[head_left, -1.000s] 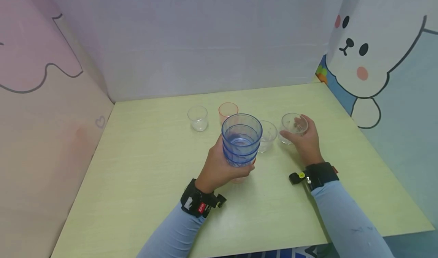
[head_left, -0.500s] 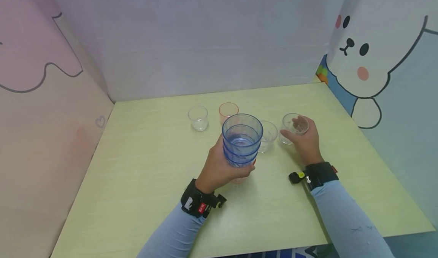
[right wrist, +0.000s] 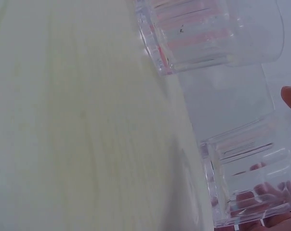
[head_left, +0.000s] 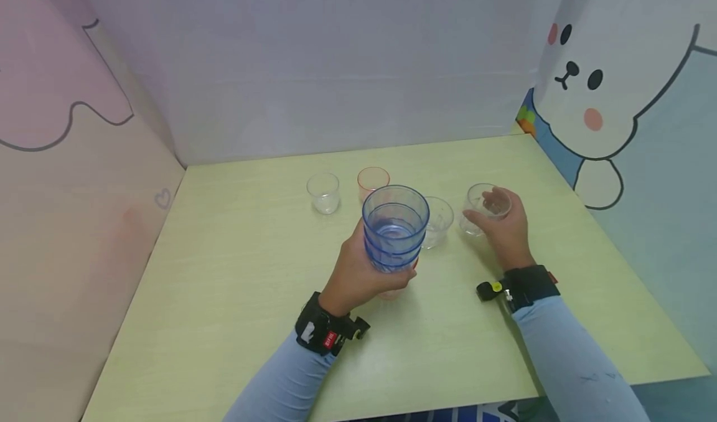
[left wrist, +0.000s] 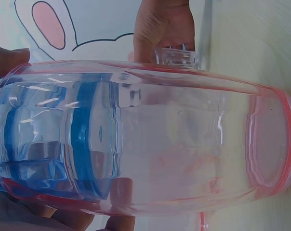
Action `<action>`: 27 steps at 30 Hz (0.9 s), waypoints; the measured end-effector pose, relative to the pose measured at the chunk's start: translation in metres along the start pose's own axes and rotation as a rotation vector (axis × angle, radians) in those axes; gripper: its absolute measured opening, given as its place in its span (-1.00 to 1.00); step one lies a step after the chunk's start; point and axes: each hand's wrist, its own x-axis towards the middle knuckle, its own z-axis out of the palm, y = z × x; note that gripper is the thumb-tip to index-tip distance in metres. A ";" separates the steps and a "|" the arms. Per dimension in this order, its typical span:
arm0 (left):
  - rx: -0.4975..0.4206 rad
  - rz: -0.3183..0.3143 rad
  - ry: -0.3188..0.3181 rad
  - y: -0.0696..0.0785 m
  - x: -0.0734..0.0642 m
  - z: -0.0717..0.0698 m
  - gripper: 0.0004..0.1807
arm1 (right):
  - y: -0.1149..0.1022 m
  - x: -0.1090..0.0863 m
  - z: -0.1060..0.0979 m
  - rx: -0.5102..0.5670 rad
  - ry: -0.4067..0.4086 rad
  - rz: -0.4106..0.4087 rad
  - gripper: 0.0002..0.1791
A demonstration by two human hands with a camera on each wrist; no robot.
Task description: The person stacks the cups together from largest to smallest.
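Pale table (head_left: 224, 322). Mid-table, L hand (head_left: 366, 269) has fingers wrapped round red-edged cup (left wrist: 184, 134) w/ blue cups (head_left: 394, 229) nested inside, side grip prob. to keep all together. Toward table's R edge, R hand (head_left: 504, 229) holds clear cup (head_left: 473, 198), upright btwn thumb & curled fingers, prob. to steady it. Btwn hands: middle clear cup (head_left: 441, 220), part hidden. Nr far edge: red-rimmed cup (head_left: 373, 182), small clear cup (head_left: 323, 195).

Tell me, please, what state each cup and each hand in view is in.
Blue cups: stacked, mouths up, set into the front red cup
Front red cup: gripped
Left hand: curled round the front red cup
Right clear cup: upright, held
Right hand: gripping the right clear cup
Middle clear cup: upright, partly hidden
Left clear cup: upright, unheld
Back red cup: upright, partly hidden
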 end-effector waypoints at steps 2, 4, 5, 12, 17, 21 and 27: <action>0.000 -0.001 -0.001 -0.001 0.000 0.000 0.04 | -0.002 -0.001 -0.001 0.000 0.004 0.003 -0.01; 0.008 0.009 -0.002 -0.006 0.001 -0.001 0.05 | -0.005 -0.002 -0.002 -0.001 0.010 0.007 -0.01; 0.012 0.011 -0.003 -0.005 0.001 -0.001 0.04 | -0.008 -0.002 -0.002 0.001 0.012 0.010 -0.01; 0.019 0.007 -0.006 -0.006 0.001 -0.002 0.03 | -0.024 -0.007 -0.006 0.030 0.011 0.004 -0.04; 0.014 0.005 -0.011 -0.005 0.001 -0.002 0.04 | -0.037 -0.009 -0.009 0.047 0.003 -0.039 -0.12; 0.011 0.006 -0.009 -0.006 0.001 -0.001 0.03 | -0.049 -0.013 -0.011 0.068 0.009 -0.094 -0.19; 0.012 0.006 -0.010 -0.006 0.001 -0.001 0.04 | -0.071 -0.020 -0.013 0.108 0.011 -0.141 -0.21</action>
